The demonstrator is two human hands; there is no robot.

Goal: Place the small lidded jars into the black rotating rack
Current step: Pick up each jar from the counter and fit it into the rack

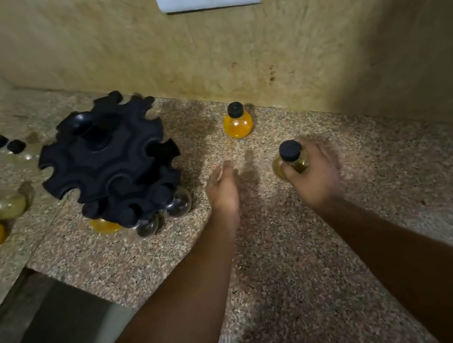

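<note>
The right hand (312, 176) gripped a greenish jar (290, 153), fingers seemingly curled round its blurred belly; the left hand (222, 191) hovered, fingers relaxed. Kept upright, the jar needed an empty notch in the rack (106, 160).

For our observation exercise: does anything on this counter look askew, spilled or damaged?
Nothing looks spilled or broken. The black rack seems to lean, its top toward the wall, though the wide lens may cause that. Dark brown stains mark the wall behind the lone orange jar.
</note>
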